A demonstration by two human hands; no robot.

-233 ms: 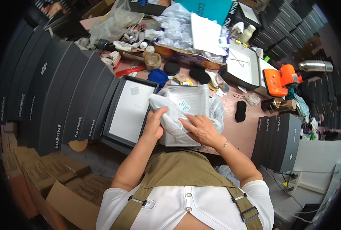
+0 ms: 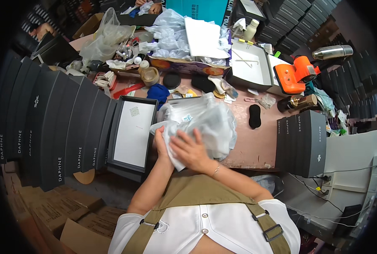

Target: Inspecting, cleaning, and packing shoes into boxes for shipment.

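Note:
A loose white tissue-wrapped bundle [image 2: 211, 127] is held low over the near side of the table, its contents hidden. My left hand [image 2: 161, 146] grips its left edge, thumb up. My right hand [image 2: 191, 150] lies flat across the wrapping with fingers spread, slightly blurred by motion. Beneath and behind the bundle is an open box, mostly covered by the tissue, with white paper and a small printed label [image 2: 186, 118] showing. Just left of my hands leans a dark box lid [image 2: 133, 131] with a white inside.
Dark shoe boxes [image 2: 48, 122] stand in a row at the left, and more [image 2: 300, 144] at the right. Behind lie a blue cloth [image 2: 158, 92], black pads [image 2: 171, 80], a carton of crumpled tissue [image 2: 167, 36] and an orange device [image 2: 294, 76]. Another person's hand [image 2: 155, 8] shows at the back.
My right hand has slid left along the wrapping, toward my left hand. The tissue now spreads over more of the open box. The whole view has shifted slightly.

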